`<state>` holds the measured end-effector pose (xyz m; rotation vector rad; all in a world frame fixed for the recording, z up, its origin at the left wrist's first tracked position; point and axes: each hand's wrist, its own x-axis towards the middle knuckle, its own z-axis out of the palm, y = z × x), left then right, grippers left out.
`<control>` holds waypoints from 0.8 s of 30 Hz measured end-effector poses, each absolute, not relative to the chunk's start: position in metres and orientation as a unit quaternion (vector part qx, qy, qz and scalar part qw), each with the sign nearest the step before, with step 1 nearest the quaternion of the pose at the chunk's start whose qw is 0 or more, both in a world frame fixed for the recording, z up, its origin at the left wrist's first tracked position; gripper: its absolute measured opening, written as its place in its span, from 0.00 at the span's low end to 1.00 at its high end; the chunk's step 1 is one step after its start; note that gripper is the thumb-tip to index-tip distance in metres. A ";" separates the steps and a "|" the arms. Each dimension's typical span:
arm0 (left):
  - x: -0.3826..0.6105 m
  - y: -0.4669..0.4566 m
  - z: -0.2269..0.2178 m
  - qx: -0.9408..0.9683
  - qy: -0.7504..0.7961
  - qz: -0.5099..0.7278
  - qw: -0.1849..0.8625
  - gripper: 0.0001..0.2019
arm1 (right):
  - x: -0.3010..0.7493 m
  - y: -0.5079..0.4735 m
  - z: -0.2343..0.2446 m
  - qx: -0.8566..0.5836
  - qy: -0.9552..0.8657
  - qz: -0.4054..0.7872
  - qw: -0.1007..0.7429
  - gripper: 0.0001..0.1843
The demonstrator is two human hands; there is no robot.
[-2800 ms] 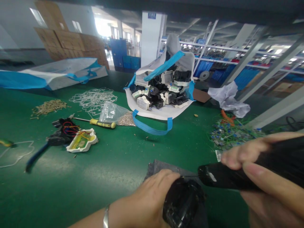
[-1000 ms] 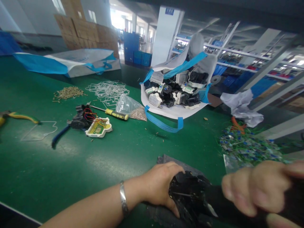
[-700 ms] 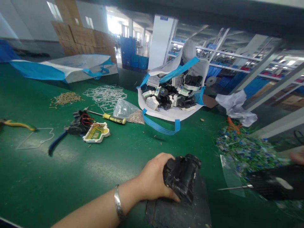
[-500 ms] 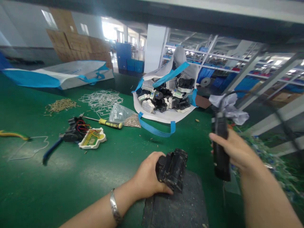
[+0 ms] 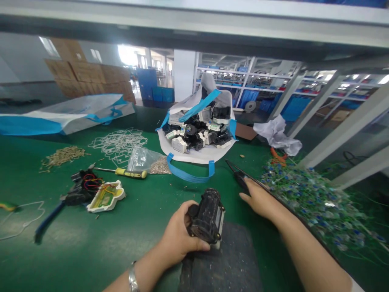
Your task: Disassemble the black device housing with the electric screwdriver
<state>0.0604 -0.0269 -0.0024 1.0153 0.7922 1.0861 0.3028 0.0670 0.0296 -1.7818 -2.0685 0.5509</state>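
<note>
My left hand (image 5: 178, 239) is closed round a black motor-like part (image 5: 207, 215) and holds it tilted on a dark mat (image 5: 226, 263) near the table's front edge. To the right, my right hand (image 5: 258, 198) lies with fingers stretched out over a black electric screwdriver (image 5: 240, 177). That tool rests on the green table (image 5: 91, 251), its bit pointing away from me and its cable running back along my forearm.
An open white and blue bag (image 5: 194, 156) of black and white parts stands at the centre back. To the left lie a yellow-handled screwdriver (image 5: 127, 173), a clear bag of screws (image 5: 142, 156), a white housing with wires (image 5: 105, 197) and white gaskets (image 5: 118, 142). Green and blue components (image 5: 304, 194) are heaped on the right.
My right hand took the electric screwdriver off the black part, lifted it upright, then laid it down on the table. My left hand turned the black part more upright.
</note>
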 end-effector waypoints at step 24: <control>0.051 -0.033 0.014 0.500 0.223 0.374 0.749 0.40 | 0.235 -0.013 0.015 -0.324 -0.561 0.629 0.430 0.37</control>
